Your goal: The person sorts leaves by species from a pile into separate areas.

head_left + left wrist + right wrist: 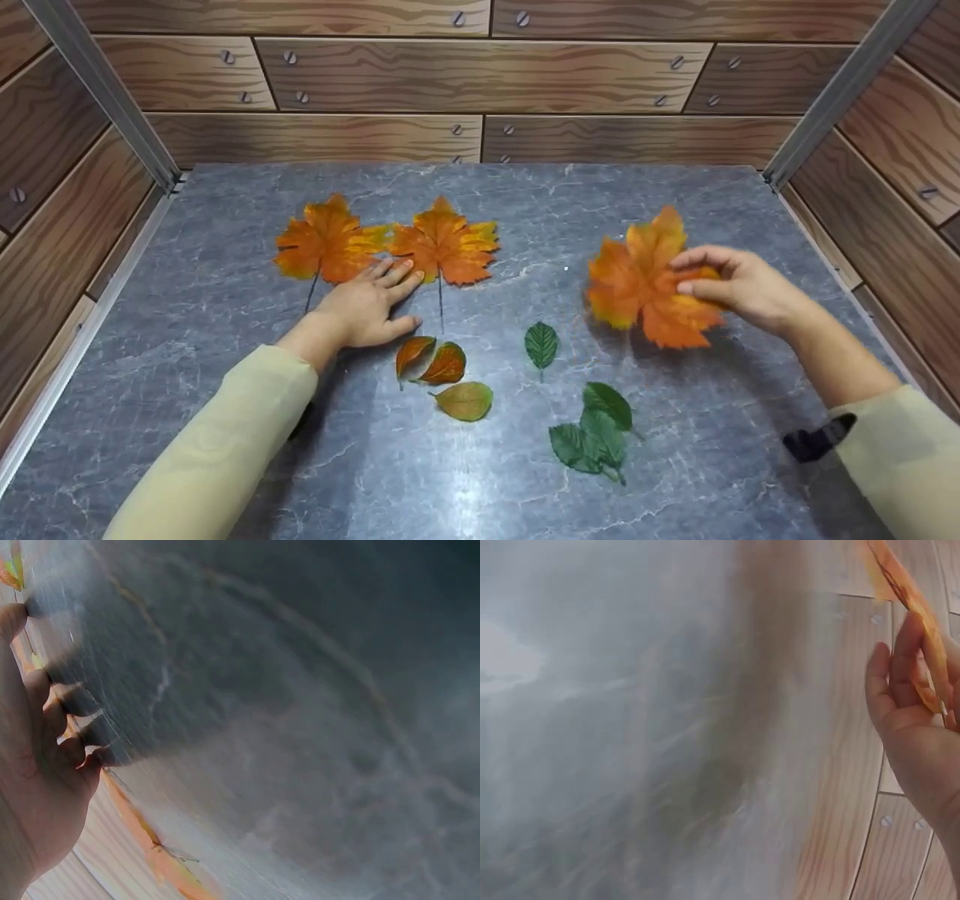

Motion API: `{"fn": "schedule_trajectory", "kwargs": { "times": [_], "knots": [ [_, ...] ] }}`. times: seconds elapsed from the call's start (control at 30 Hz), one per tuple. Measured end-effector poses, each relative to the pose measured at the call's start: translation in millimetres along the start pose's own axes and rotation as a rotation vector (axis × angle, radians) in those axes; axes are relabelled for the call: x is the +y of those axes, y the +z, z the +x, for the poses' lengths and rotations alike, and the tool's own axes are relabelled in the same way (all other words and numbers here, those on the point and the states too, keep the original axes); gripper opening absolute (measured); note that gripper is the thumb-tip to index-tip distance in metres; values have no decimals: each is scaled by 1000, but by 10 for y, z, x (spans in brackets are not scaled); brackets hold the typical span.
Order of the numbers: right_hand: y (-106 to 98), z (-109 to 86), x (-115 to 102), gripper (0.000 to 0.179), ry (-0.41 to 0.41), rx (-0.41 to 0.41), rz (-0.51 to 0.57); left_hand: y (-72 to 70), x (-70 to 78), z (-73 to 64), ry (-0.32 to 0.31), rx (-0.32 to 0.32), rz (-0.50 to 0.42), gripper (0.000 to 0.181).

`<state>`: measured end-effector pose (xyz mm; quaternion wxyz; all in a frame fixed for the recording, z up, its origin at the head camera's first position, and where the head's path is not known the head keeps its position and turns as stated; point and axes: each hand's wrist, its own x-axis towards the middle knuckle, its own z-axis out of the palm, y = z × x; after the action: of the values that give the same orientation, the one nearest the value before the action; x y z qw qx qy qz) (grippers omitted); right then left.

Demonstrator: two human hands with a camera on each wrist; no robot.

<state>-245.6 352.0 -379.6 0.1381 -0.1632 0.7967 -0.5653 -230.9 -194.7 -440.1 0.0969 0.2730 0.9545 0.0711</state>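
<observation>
On the right, my right hand (750,289) pinches an orange maple leaf (645,277) by its right side, holding it over the table. The right wrist view catches this leaf (896,585) nearly edge-on between thumb and fingers. My left hand (364,307) lies palm down with spread fingers, its fingertips at the lower left edge of a second orange maple leaf (442,244). A third maple leaf (326,236) lies left of that one, their edges meeting, its lower right part overlapped by the hand. Both have dark stems pointing toward me.
Nearer me on the grey marbled table (247,199) lie two reddish leaves (445,364) and a yellow-green leaf (466,402). A single green leaf (541,345) lies right of them, above a green leaf cluster (600,435). Wood-patterned walls (480,75) enclose the back and sides.
</observation>
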Motion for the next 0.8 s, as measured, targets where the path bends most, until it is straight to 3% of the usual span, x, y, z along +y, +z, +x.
{"fn": "schedule_trajectory", "kwargs": {
  "times": [0.2,0.63,0.8],
  "knots": [
    [82,301,-185,34,-30,69,131,8,-14,21,-10,-10,5,81],
    [353,1109,-324,31,50,124,-21,33,-23,35,-11,-13,17,81],
    [435,1335,-275,32,82,95,-109,30,-18,31,-7,-6,20,81]
  ]
}}
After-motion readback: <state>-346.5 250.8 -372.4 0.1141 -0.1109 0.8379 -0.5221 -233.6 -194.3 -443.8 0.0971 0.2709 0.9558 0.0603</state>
